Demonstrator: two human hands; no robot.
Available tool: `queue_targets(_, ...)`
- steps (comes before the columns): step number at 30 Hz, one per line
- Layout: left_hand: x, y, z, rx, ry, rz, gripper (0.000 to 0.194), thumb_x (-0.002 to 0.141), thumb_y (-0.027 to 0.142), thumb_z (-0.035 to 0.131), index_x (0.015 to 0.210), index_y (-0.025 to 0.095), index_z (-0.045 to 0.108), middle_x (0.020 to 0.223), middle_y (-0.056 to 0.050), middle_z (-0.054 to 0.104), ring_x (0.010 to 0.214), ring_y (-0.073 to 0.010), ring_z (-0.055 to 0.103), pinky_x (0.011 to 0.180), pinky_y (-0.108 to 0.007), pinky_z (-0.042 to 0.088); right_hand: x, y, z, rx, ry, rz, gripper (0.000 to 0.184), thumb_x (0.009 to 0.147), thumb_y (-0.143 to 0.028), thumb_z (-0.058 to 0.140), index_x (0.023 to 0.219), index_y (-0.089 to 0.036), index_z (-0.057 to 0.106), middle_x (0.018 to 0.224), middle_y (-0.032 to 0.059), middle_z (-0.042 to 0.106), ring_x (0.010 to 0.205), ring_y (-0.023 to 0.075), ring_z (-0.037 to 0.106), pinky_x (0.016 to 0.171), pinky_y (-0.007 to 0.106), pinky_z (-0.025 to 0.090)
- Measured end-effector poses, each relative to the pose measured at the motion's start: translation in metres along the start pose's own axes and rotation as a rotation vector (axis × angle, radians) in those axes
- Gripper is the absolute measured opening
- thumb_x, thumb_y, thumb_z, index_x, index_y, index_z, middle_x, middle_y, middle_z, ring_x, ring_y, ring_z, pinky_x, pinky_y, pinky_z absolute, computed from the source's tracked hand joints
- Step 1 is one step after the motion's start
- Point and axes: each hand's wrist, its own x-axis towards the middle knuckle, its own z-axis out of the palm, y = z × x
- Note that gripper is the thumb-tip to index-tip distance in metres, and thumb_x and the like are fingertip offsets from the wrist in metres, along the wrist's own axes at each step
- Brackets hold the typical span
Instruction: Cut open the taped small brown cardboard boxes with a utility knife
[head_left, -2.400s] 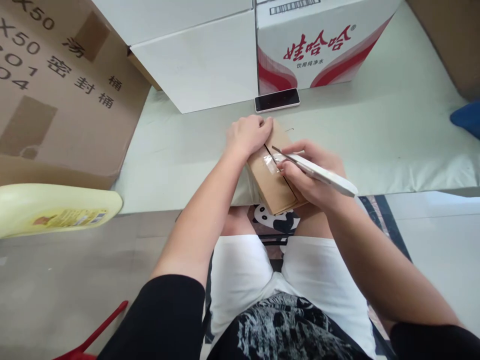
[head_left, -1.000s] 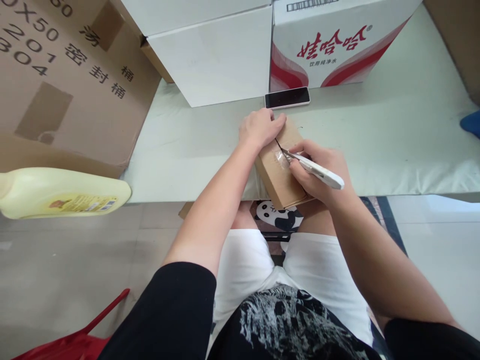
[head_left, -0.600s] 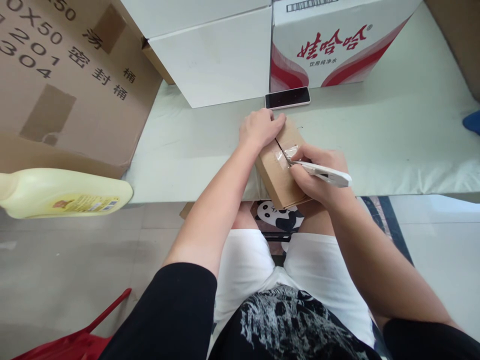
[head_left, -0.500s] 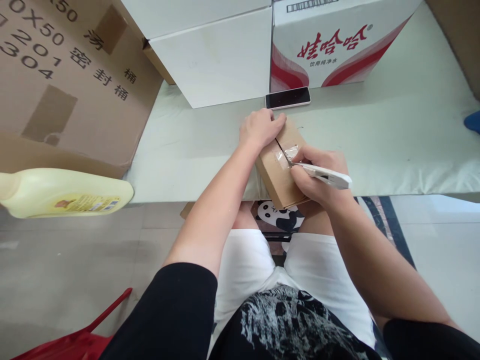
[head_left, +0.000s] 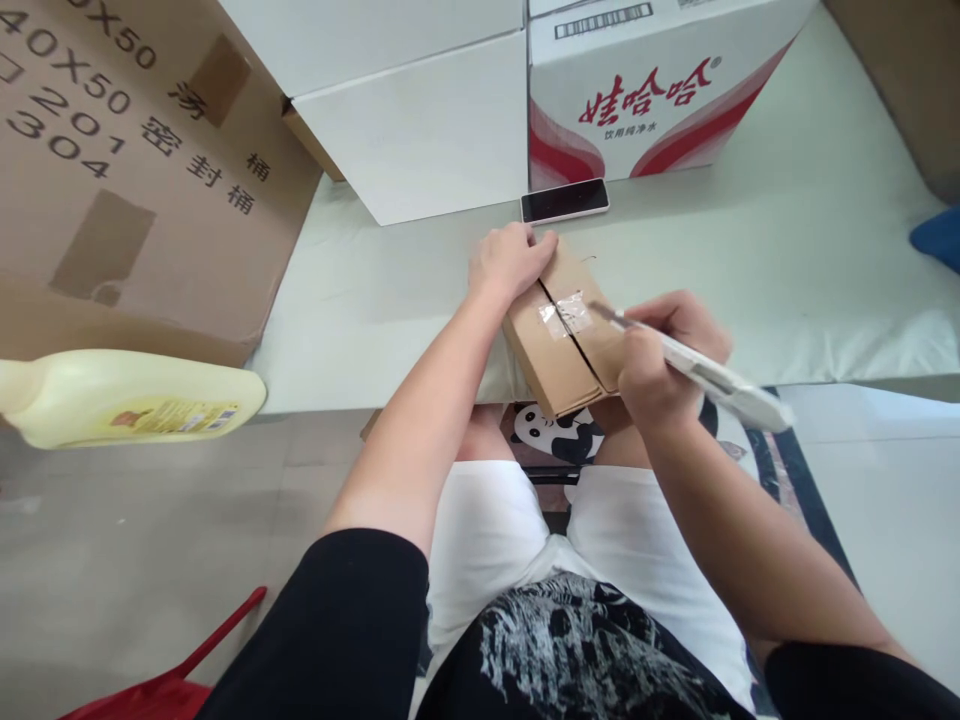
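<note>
A small brown cardboard box (head_left: pixel 551 365) lies near the front edge of the table, one end toward my lap. Across its dark seam runs a strip of clear tape (head_left: pixel 568 314); part of the seam gapes on both sides of it. My left hand (head_left: pixel 511 262) grips the box's far left corner, thumb on top and the other fingers mostly hidden. In my right hand (head_left: pixel 667 355), closed round it, is a white utility knife (head_left: pixel 716 385). Its blade points left, close to the tape; whether it touches the box I cannot tell.
Beyond the box lies a phone (head_left: pixel 565 201), in front of a white carton (head_left: pixel 435 130) and a red-and-white carton (head_left: pixel 637 110). A large brown carton (head_left: pixel 172 230) and a pale yellow bottle (head_left: pixel 142 395) stand at left. A blue object (head_left: pixel 937 240) shows at the right edge.
My right hand has drawn back to the right with the utility knife, baring the tape and the seam's near end. My left hand stays on the box. The view has shifted slightly.
</note>
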Motion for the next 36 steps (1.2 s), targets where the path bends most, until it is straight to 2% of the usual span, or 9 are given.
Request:
queue_targets(3, 0.002, -0.001, 0.0, 0.018, 0.03, 0.006, 0.038, 0.102, 0.044, 0.045, 0.08, 0.023, 0.067, 0.094, -0.011, 0.075, 0.099, -0.03, 0.07, 0.086, -0.038, 0.048, 0.004, -0.002, 0.008, -0.017, 0.046, 0.031, 0.014, 0.089, -0.035, 0.052, 0.098, -0.026, 0.057, 0.087, 0.0063, 0.06, 0.081, 0.0248, 0.062, 0.077, 0.04, 0.052)
queue_targets(6, 0.003, -0.003, -0.002, 0.029, 0.045, 0.023, 0.036, 0.102, 0.034, 0.039, 0.083, 0.023, 0.068, 0.103, -0.01, 0.078, 0.102, -0.0292, 0.07, 0.086, -0.038, 0.048, 0.011, -0.002, 0.014, -0.014, -0.044, -0.028, 0.018, 0.097, -0.039, 0.047, 0.104, -0.026, 0.055, 0.103, 0.0102, 0.059, 0.098, 0.028, 0.063, 0.09, 0.043, 0.052)
queue_targets(13, -0.025, -0.019, -0.01, -0.015, 0.163, 0.183, 0.025, 0.096, 0.024, 0.048, 0.096, 0.024, 0.073, 0.116, -0.01, 0.075, 0.115, -0.0259, 0.067, 0.106, -0.036, 0.049, 0.017, 0.001, 0.015, -0.07, -0.233, -0.003, 0.017, 0.1, -0.027, 0.044, 0.11, -0.026, 0.058, 0.111, 0.0081, 0.064, 0.1, 0.025, 0.064, 0.086, 0.037, 0.05)
queue_targets(17, -0.045, -0.022, -0.008, -0.116, 0.225, 0.202, 0.011, 0.091, 0.023, 0.059, 0.091, 0.025, 0.071, 0.11, -0.009, 0.072, 0.114, -0.0285, 0.062, 0.107, -0.039, 0.047, 0.024, 0.005, 0.016, 0.022, -0.16, -0.001, 0.014, 0.097, -0.027, 0.049, 0.108, -0.026, 0.057, 0.102, 0.0046, 0.066, 0.088, 0.02, 0.063, 0.079, 0.033, 0.048)
queue_targets(21, -0.037, -0.023, -0.003, -0.553, 0.291, 0.016, 0.026, 0.084, 0.019, 0.069, 0.064, 0.021, 0.052, 0.063, 0.003, 0.05, 0.068, -0.0165, 0.045, 0.073, -0.03, 0.039, 0.032, 0.014, 0.014, 0.281, -0.103, 0.014, 0.014, 0.092, -0.032, 0.061, 0.105, -0.026, 0.057, 0.078, -0.0029, 0.06, 0.065, 0.0154, 0.057, 0.064, 0.031, 0.047)
queue_targets(24, -0.029, -0.03, 0.0, -0.751, 0.408, -0.026, 0.035, 0.081, 0.016, 0.064, 0.059, 0.021, 0.037, 0.058, 0.006, 0.032, 0.058, -0.0113, 0.031, 0.061, -0.027, 0.028, 0.021, 0.029, 0.002, 0.481, 0.086, -0.047, 0.014, 0.099, -0.041, 0.062, 0.102, -0.028, 0.057, 0.076, -0.0047, 0.061, 0.062, 0.0143, 0.061, 0.064, 0.032, 0.052)
queue_targets(27, -0.041, -0.041, 0.004, -0.96, 0.535, -0.065, 0.034, 0.077, 0.021, 0.058, 0.059, 0.022, 0.029, 0.059, 0.006, 0.026, 0.056, -0.01, 0.026, 0.056, -0.024, 0.025, -0.008, 0.048, -0.013, 0.499, 0.239, -0.074, 0.022, 0.104, -0.05, 0.059, 0.098, -0.028, 0.059, 0.072, -0.0047, 0.065, 0.065, 0.0155, 0.069, 0.072, 0.035, 0.058)
queue_targets(31, -0.084, -0.051, 0.014, -1.146, 0.642, -0.074, 0.036, 0.064, 0.031, 0.063, 0.058, 0.021, 0.029, 0.059, 0.006, 0.029, 0.058, -0.0084, 0.03, 0.056, -0.021, 0.029, -0.048, 0.062, -0.023, 0.407, -0.032, -0.084, 0.024, 0.099, -0.051, 0.068, 0.106, -0.03, 0.058, 0.106, 0.0057, 0.081, 0.1, 0.0248, 0.08, 0.082, 0.042, 0.064)
queue_targets(36, -0.119, -0.056, 0.023, -1.216, 0.714, -0.12, 0.036, 0.064, 0.029, 0.067, 0.058, 0.021, 0.033, 0.059, 0.006, 0.032, 0.058, -0.0077, 0.032, 0.055, -0.021, 0.03, -0.063, 0.056, -0.024, 0.457, -0.229, -0.244, 0.045, 0.087, -0.057, 0.081, 0.113, -0.032, 0.053, 0.13, 0.01, 0.078, 0.13, 0.0319, 0.072, 0.103, 0.055, 0.061)
